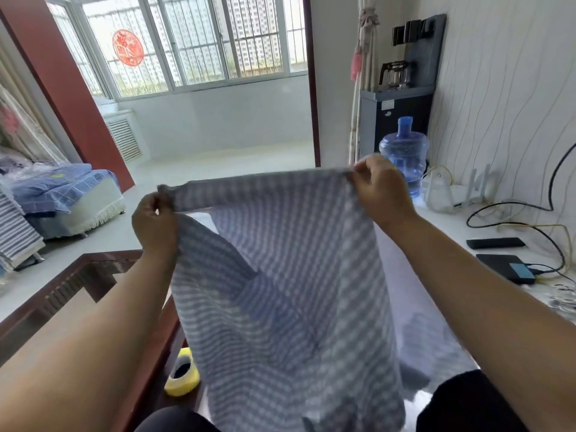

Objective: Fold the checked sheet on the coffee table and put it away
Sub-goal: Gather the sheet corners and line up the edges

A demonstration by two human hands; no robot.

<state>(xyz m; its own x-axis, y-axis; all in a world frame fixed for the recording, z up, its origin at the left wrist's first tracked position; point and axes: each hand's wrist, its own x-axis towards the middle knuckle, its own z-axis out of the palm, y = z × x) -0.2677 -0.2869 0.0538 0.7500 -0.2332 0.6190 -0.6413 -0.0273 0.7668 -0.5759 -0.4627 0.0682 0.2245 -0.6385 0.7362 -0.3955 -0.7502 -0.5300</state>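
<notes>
The blue-and-white checked sheet point(290, 275) hangs in the air in front of me, stretched along its top edge. My left hand point(154, 222) grips the top left corner. My right hand point(378, 185) pinches the top right corner, a bit higher and farther away. The cloth drapes down between my arms to my lap and hides most of what lies under it. The dark wooden coffee table point(71, 282) shows at the lower left, with its glass top and red-brown frame.
A yellow tape roll point(182, 377) lies by the table's near corner. A white counter point(467, 232) on the right holds cables, a black remote point(495, 243) and a dark box. A blue water jug point(405, 154) and a dispenser stand behind. Bedding is piled at far left.
</notes>
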